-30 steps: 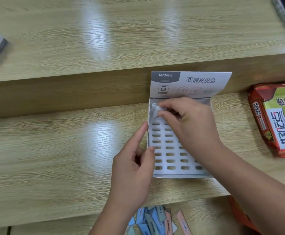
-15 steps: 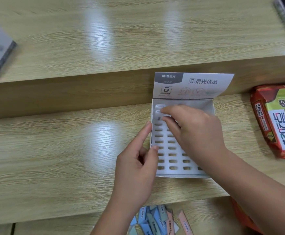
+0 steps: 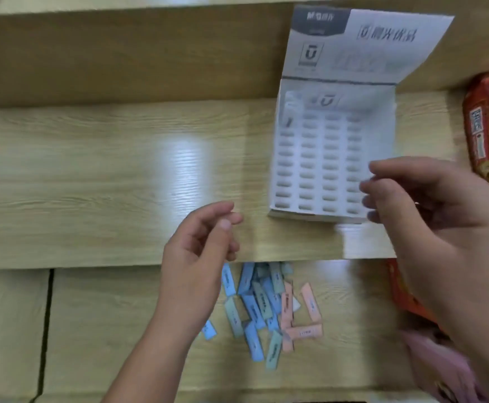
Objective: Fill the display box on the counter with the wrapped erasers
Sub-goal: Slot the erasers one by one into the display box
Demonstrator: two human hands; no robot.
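Both left hand and right hand have drawn back off the display box, loosely curled, empty

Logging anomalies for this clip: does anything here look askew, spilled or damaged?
Nothing really stands out. The wrapped erasers lie in a jumbled heap on the lower ledge, but that looks like loose stock. The display box sits flat and open, almost all slots empty.

views: one, head | mount: worn on the person's head | aim: directed forward and steeply down at the wooden counter | range: close, left hand and right hand framed low, display box framed upper right
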